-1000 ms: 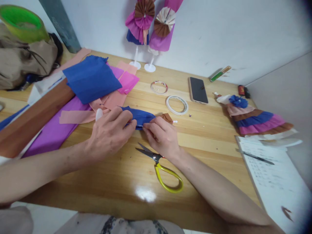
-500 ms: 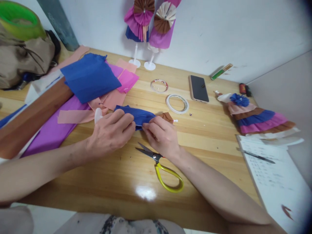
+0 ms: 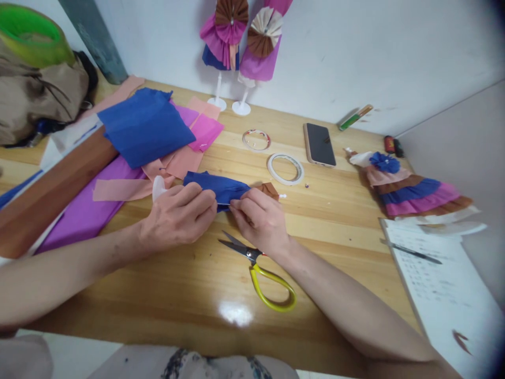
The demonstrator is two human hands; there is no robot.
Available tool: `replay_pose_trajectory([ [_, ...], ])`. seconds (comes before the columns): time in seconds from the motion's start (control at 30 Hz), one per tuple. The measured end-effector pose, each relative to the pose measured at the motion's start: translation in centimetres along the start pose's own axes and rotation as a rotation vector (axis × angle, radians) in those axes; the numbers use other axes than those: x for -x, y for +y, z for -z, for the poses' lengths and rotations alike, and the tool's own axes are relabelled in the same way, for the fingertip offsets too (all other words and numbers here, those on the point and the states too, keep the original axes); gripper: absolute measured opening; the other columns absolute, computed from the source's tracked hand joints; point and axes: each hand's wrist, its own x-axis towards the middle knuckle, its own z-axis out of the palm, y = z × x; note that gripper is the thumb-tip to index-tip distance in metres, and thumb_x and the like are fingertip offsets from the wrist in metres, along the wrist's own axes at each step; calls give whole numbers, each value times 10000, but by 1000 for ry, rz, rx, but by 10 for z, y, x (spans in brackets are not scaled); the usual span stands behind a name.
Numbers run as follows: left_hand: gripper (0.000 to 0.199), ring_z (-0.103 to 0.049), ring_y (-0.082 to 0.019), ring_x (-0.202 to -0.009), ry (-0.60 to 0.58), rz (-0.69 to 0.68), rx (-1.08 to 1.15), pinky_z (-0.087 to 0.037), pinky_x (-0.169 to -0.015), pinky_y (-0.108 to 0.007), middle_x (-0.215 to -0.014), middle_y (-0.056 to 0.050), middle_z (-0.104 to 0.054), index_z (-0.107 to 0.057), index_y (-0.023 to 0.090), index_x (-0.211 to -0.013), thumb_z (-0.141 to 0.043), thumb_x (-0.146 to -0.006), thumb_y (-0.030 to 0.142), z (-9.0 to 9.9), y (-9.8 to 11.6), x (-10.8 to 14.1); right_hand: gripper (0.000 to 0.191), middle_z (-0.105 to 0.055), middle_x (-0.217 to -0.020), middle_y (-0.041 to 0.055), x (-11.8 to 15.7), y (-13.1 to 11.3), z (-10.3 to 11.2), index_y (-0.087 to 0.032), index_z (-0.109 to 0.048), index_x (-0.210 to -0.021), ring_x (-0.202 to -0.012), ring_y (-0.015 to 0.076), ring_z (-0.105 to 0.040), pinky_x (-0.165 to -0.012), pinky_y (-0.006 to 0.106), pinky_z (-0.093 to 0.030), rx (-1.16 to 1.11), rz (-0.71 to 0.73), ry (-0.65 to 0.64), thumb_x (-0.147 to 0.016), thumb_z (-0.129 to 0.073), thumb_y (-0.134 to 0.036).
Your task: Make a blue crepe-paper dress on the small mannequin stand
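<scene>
A gathered piece of blue crepe paper [image 3: 221, 187] lies between my two hands, with a thin pale edge or strand showing along its near side. My left hand [image 3: 181, 213] is closed on its left part, fingers curled. At its right part, my right hand [image 3: 262, 216] pinches the near edge. A brown paper piece [image 3: 268, 189] with a small white tip sticks out beyond my right fingers. Yellow-handled scissors [image 3: 252, 255] lie with parted blades just below my right hand. A white piece [image 3: 158, 187] shows behind my left hand.
Coloured paper sheets [image 3: 145, 126] cover the left. Behind are two tape rolls [image 3: 286, 169], a phone [image 3: 319, 145] and two dressed stands [image 3: 241, 108] by the wall. A paper dress figure [image 3: 418, 192], notebook [image 3: 442, 279] and pen [image 3: 416, 254] lie right; a bag [image 3: 51, 100] sits far left.
The view has shifted slightly. Both hands keep their hold on the blue paper, and more of the pale line shows between them.
</scene>
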Motion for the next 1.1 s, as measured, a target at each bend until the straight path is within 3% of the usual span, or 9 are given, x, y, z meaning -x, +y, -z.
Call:
replay_pose_trajectory([
  [0.23, 174, -495, -137, -634, -57, 61, 18, -365, -536, -299, -741, -22, -650, -628, 193, -781, -578, -876, 56, -3, -1, 4, 134, -675, -813, 82, 3, 3, -1, -147, -700, -936, -703, 156, -633, -612, 264, -536, -72, -3, 26, -932, -567, -128],
  [0.37, 183, -503, -144, -646, -23, 29, -37, -393, -552, -304, -763, -32, -664, -647, 186, -777, -571, -875, 51, -4, -2, 4, 135, -677, -837, 108, 3, 3, 0, -118, -688, -996, -735, 175, -641, -632, 282, -552, -93, -19, 36, -917, -577, -116],
  [0.67, 179, -481, -172, -640, -12, 78, -39, -409, -547, -305, -689, -38, -631, -670, 150, -722, -603, -830, 23, -4, 1, 3, 79, -657, -858, 71, -1, -2, 4, -176, -634, -959, -762, 180, -633, -639, 297, -553, -100, -30, 28, -888, -612, -149],
  [0.93, 232, -515, -158, -696, -136, 246, 40, -422, -602, -293, -743, -37, -625, -630, 181, -677, -547, -873, 87, -6, 2, 5, 46, -636, -813, 61, -1, 1, 1, -199, -619, -916, -742, 187, -611, -625, 304, -529, -47, -70, -2, -911, -591, -162],
  [1.1, 222, -524, -163, -718, -190, 339, 84, -410, -625, -302, -777, -45, -639, -628, 179, -678, -547, -880, 135, -7, 4, 3, 132, -611, -732, 38, 0, 1, 1, -196, -615, -815, -677, 164, -573, -603, 287, -485, -43, -61, -8, -923, -568, -137],
])
